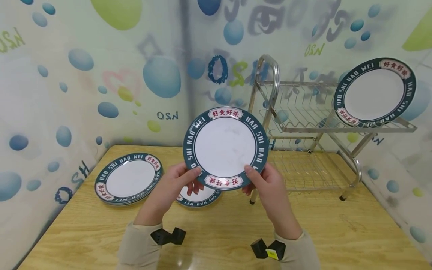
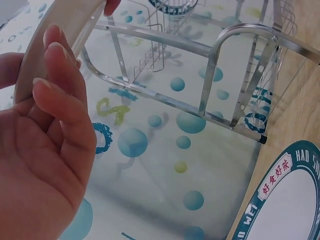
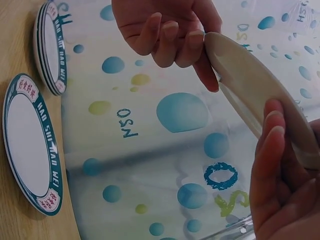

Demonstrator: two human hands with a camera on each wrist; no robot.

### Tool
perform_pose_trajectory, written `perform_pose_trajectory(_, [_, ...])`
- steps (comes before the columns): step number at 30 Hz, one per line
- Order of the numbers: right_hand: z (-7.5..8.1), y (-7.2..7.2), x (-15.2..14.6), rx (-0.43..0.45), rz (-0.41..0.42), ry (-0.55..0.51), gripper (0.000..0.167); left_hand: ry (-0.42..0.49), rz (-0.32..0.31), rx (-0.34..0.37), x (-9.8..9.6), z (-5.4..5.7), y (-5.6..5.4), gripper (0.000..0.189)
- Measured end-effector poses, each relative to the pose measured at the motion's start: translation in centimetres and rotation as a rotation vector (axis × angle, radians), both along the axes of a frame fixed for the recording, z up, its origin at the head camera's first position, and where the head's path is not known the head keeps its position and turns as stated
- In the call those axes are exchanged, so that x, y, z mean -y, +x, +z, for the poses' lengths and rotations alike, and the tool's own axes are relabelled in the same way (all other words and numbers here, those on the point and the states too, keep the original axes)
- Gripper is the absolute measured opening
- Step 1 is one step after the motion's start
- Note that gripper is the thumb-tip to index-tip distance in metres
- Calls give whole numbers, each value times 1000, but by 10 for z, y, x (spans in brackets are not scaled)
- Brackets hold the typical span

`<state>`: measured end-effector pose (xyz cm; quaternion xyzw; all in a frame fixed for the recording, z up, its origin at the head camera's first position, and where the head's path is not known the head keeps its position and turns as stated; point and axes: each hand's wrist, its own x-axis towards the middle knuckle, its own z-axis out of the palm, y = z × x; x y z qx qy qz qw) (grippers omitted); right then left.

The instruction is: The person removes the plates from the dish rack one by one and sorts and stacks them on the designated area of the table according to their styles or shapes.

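Both hands hold one white plate (image 1: 225, 146) with a dark green lettered rim, raised above the table and tilted toward the head camera. My left hand (image 1: 170, 189) pinches its lower left edge, thumb on the face and fingers behind. At the lower right edge my right hand (image 1: 270, 191) grips the same way. The right wrist view shows the pale underside of the held plate (image 3: 250, 80) between both hands. Partly hidden beneath it, another matching plate (image 1: 199, 202) lies on the table. To the left is a stack of similar plates (image 1: 129, 180).
A two-tier metal dish rack (image 1: 303, 129) stands on the right of the wooden table (image 1: 216, 232). One matching plate (image 1: 374, 93) leans at the right end of its upper tier. A wall covering printed with blue and green bubbles (image 1: 162, 77) rises behind.
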<state>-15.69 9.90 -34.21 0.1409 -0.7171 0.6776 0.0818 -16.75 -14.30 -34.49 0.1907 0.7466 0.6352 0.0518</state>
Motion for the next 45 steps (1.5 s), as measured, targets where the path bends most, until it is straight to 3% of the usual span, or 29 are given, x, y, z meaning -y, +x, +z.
perform_pose_trajectory(13, [-2,-3,-1,26,8,13,33,36,31,1,-1,0,-1,34])
perform_pose_trajectory(31, [-3,-9,-3,32,12,-37,37,201,86,6,0,3,-2,32])
perform_pose_trajectory(37, [-2,-11,-6,47,3,-62,45,222,123,7,1,3,-4,33])
perform_pose_trajectory(45, [1,-11,-10,45,-16,-61,41,255,200,8,1,3,-5,32])
